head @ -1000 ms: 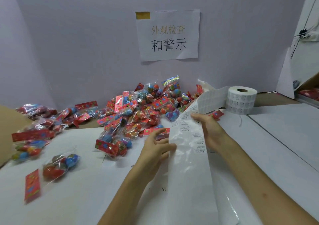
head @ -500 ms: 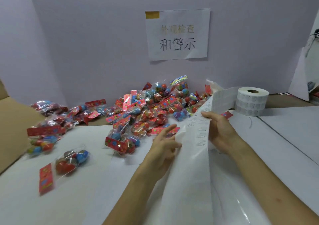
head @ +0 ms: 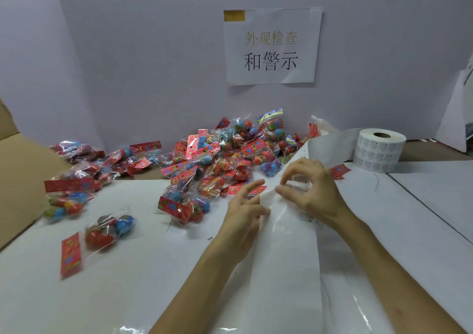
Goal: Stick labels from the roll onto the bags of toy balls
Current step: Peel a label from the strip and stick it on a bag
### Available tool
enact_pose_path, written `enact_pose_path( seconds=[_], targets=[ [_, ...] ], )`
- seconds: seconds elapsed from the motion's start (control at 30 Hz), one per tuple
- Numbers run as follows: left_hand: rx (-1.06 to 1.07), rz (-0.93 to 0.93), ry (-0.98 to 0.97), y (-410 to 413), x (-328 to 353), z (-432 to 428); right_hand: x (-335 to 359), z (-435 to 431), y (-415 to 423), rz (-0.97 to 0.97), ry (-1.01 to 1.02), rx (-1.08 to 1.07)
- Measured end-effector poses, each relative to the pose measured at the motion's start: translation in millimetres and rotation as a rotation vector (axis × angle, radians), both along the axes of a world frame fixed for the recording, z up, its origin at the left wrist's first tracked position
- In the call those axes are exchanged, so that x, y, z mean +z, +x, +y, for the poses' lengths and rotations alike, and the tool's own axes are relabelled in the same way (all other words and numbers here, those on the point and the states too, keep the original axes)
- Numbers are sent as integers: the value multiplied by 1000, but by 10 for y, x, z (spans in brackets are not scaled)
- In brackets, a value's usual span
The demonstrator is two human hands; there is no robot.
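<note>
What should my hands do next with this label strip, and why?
Probably peel one label free: the right hand pinches the label strip at its edge while the left hand holds it, and the nearest bag lies just left of them.

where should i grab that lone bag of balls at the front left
Probably pinch the flat red header card of the lone bag from the near side: it lies flat, free end nearest, while the ball end is lumpy film.
</note>
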State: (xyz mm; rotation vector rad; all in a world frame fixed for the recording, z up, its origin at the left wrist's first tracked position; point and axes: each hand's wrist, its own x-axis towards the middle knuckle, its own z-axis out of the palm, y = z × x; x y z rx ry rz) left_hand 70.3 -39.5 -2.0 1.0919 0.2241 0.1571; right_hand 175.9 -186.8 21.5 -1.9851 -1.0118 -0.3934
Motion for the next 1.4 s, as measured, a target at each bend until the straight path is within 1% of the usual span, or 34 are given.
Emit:
enact_pose_path(
  seconds=[0.1,0.17,0.37,0.57,0.67,0.87,1.07,1.3,1.4],
  targets=[
    [-2,-20,3,-8,-4,-10,6,17,-21,18,-88,-24],
    [8,-25,33,-10,-1,-23,13,25,-42,23,-97,-31],
    [50,-20,179,-31,17,-59,32,28,-79,146,-39,30],
    [54,-21,244,-38,9,-54,39,9,-46,208,30,52],
    [51,-13,279,-34,-1,-50,35,-24,-7,275,45,73],
    [56,-7,316,-29,-1,-56,41,-36,27,331,62,75],
    [49,-1,351,-40,0,-66,23,-40,43,364,82,77],
    [47,9,320,-16,-19,-52,5,-75,111,307,96,-32],
    [60,43,349,-10,-17,-52,-18,-70,145,284,128,-88]
  ],
)
